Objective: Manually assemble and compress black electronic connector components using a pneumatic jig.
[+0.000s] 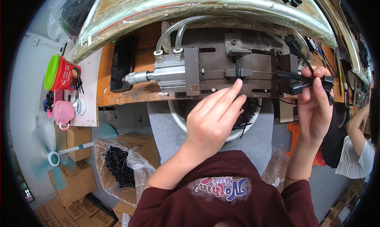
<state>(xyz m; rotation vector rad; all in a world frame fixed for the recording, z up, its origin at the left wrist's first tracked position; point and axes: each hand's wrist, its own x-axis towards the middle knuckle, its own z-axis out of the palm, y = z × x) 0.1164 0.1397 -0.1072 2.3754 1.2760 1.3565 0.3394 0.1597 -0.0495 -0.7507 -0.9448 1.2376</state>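
In front of me sits a dark metal clamping fixture (255, 82) with a silver air cylinder (169, 74) at its left end. A thin black plastic piece (238, 66) sits crosswise in the small grey block (246, 72) at its middle. My left hand (213, 118) reaches up to it with fingers stretched out, the index fingertip at the near end of the piece; its thumb is hidden. At the fixture's right end my right hand (316, 108) is closed around several black plastic parts (303, 84) with ribbed stems, gripped between thumb and fingers.
A white tub (174, 112) with black pieces rests on my lap below the fixture. Clear air hoses (168, 31) curve behind. To the left are a phone (122, 64), a red tub (68, 73), a pink cup (63, 111) and a fan (53, 158). A person (358, 155) sits at far right.
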